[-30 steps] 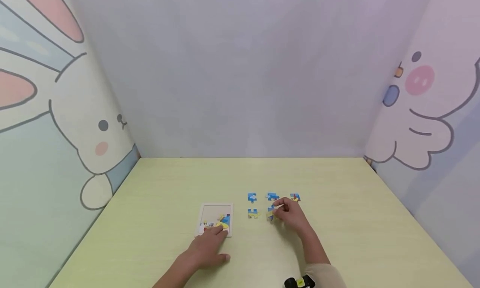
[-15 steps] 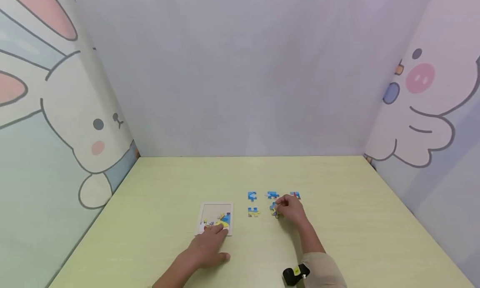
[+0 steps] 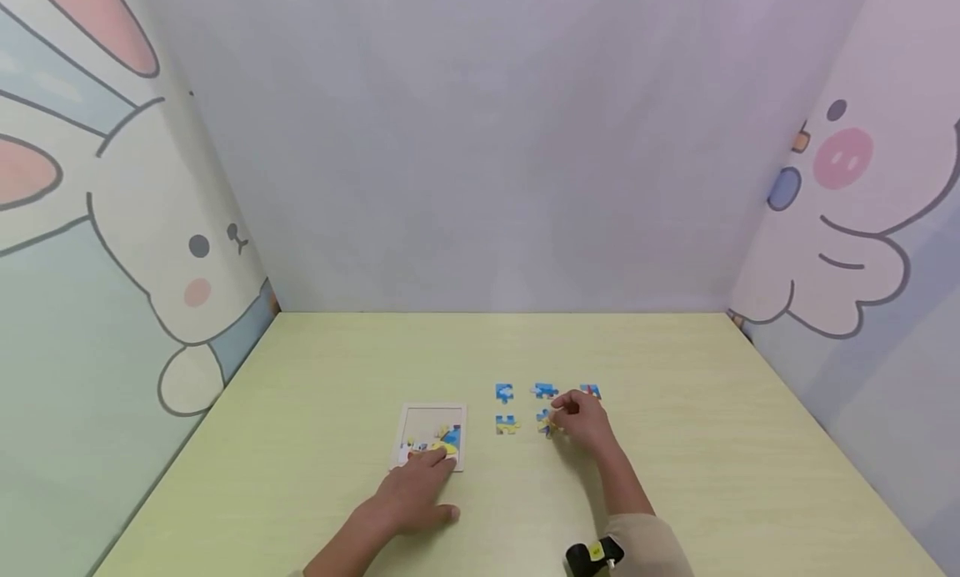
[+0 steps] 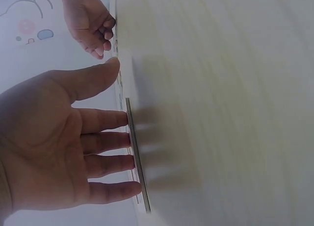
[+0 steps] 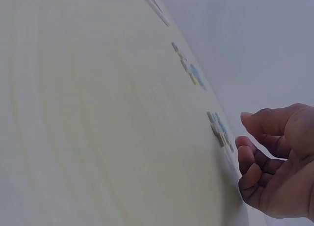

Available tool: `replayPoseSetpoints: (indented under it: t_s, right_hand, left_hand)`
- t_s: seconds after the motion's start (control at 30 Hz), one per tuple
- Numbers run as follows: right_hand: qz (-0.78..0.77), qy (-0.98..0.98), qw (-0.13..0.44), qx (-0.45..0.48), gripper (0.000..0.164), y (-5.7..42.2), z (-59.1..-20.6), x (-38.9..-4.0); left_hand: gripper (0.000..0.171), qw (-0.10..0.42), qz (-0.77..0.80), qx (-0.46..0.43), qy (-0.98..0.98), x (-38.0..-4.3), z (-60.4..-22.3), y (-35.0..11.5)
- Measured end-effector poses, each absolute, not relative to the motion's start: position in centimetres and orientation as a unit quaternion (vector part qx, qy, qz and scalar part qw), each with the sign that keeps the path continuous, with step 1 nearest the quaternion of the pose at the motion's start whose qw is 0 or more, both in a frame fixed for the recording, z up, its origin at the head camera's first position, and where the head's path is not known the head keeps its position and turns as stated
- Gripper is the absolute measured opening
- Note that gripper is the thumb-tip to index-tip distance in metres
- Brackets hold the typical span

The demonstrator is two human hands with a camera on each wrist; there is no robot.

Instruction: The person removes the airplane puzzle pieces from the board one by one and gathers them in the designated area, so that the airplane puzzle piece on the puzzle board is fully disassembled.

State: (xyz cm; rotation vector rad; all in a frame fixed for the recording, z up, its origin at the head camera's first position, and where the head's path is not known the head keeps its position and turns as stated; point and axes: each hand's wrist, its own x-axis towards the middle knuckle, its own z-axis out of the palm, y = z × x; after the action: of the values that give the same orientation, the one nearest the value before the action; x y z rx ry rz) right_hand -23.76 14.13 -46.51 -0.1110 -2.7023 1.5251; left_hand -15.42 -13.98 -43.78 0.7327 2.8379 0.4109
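Apparently, the step in hand is picking up or turning a loose piece: the right hand (image 3: 587, 422) is holding curved fingers at a blue-and-yellow jigsaw piece (image 3: 543, 417) on the worktop (image 3: 315, 444), though whether they are pinching it cannot be told. The next move is probably calling for a fine edge grip without nudging neighbours. The left hand (image 3: 414, 492) is resting straight fingers on the puzzle frame (image 3: 423, 417), covering part of its near side. Another yellow-and-blue piece (image 3: 506, 425) is lying leftward; behind, a red-marked piece (image 3: 592, 389) is partly hiding behind the right hand.
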Motion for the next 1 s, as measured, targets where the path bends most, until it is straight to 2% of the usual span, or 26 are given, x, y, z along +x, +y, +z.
replayPoseSetpoints:
  t_s: [0.23, 0.67, 1.0]
  right_hand:
    - [0.523, -0.852, 0.028, 0.01, 0.01, 12.4, -45.9, -23.4]
    - [0.568, -0.815, -0.017, 0.11, 0.019, 6.8, -45.4, -22.7]
    - [0.559, -0.817, -0.036, 0.134, 0.017, 3.4, -46.5, -22.3]
  left_hand:
    - [0.064, 0.091, 0.14, 0.245, 0.955, -15.3, -43.5, -13.9]
    - [0.064, 0.1, 0.143, 0.236, 0.956, -15.1, -43.7, -14.3]
    - [0.066, 0.09, 0.133, 0.243, 0.957, -15.3, -44.3, -14.4]
